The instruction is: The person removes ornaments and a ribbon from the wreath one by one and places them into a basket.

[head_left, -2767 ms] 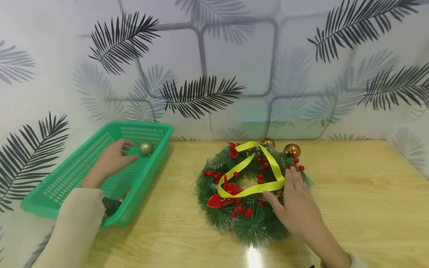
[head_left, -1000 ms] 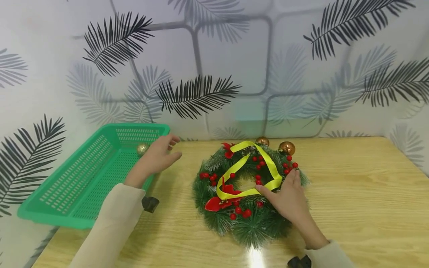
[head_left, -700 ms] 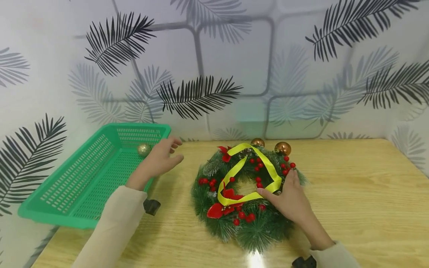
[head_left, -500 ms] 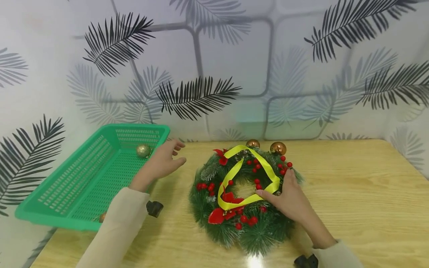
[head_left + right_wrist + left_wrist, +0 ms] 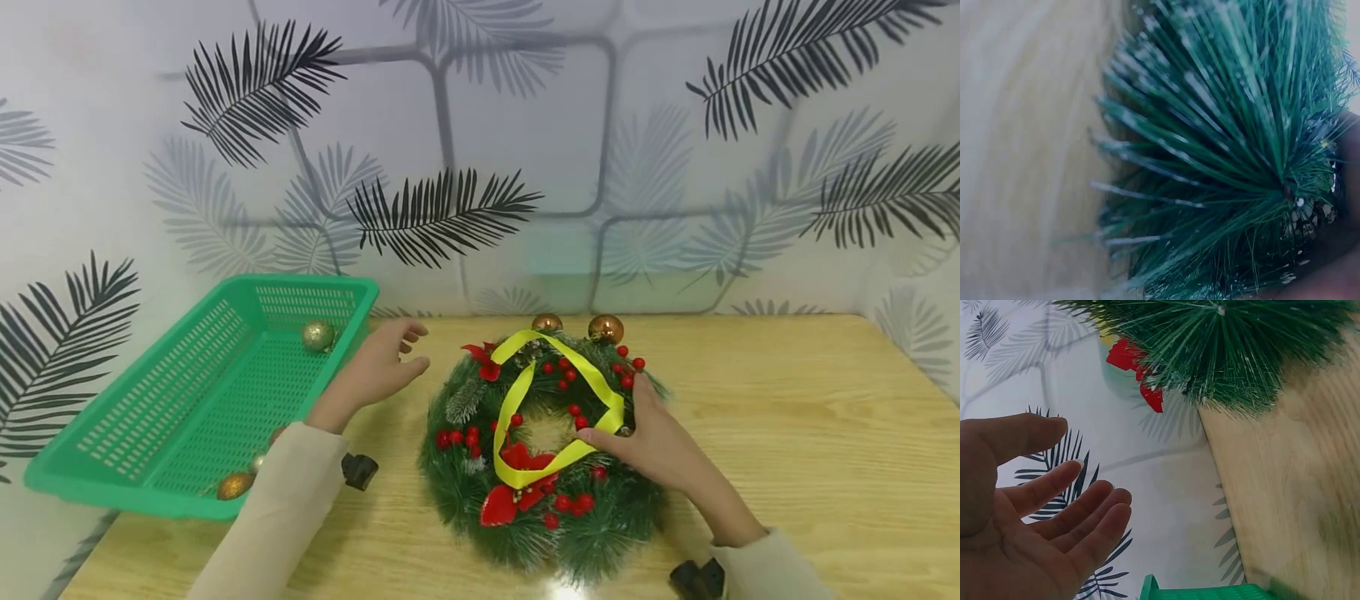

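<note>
A green Christmas wreath (image 5: 465, 467) lies flat on the table, trimmed with red berries, a red poinsettia (image 5: 517, 492), and two copper baubles (image 5: 606, 329) at its far edge. A loop of yellow ribbon (image 5: 592, 375) lies over it. My right hand (image 5: 671, 446) grips the wreath's right side, thumb on top near the ribbon; in the right wrist view, pine needles (image 5: 1210, 125) fill the middle. My left hand (image 5: 378, 367) hovers between basket and wreath, holding nothing; its fingers are loosely bent in the left wrist view, palm (image 5: 1016, 556) showing.
A green plastic basket (image 5: 112, 400) stands at the left of the wooden table (image 5: 787, 433). Inside are a glittery gold bauble (image 5: 318, 336) and, near its front, an orange-gold bauble (image 5: 236, 485) with others partly hidden by the left sleeve (image 5: 292, 492). A patterned wall backs the table.
The left hand has left the basket's inside and moved right, empty. The wreath has turned counterclockwise under the right hand: its copper baubles have shifted left and its poinsettia toward the front.
</note>
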Tool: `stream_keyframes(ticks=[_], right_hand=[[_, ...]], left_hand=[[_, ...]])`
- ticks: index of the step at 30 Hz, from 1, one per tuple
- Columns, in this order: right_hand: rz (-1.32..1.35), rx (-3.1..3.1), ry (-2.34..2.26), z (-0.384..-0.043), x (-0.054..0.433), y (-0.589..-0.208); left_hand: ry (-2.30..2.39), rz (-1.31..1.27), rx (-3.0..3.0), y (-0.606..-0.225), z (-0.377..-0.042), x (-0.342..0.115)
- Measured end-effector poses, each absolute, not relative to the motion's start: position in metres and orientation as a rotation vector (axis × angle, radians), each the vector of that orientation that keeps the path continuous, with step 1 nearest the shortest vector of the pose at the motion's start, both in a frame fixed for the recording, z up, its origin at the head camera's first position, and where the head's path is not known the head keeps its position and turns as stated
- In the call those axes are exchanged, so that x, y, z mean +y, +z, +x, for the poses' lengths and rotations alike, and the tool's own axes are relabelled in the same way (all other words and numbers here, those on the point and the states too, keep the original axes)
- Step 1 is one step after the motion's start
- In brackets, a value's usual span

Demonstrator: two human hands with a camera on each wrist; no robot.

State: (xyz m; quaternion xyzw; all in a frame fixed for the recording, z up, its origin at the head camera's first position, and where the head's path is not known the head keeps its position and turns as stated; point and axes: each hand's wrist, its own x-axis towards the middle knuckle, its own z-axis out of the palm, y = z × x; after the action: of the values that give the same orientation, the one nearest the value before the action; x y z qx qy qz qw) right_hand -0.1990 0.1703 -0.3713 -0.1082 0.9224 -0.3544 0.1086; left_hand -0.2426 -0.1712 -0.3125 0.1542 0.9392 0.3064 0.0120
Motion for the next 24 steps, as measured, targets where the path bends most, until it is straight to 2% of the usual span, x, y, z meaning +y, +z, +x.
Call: stream_keyframes(ticks=[24], right_hand=[[-0.556,2.64,-1.07,-0.222,0.188,-0.379]], left_hand=[[1.008,0.493,2.898,-0.327,-0.244,-0.166]])
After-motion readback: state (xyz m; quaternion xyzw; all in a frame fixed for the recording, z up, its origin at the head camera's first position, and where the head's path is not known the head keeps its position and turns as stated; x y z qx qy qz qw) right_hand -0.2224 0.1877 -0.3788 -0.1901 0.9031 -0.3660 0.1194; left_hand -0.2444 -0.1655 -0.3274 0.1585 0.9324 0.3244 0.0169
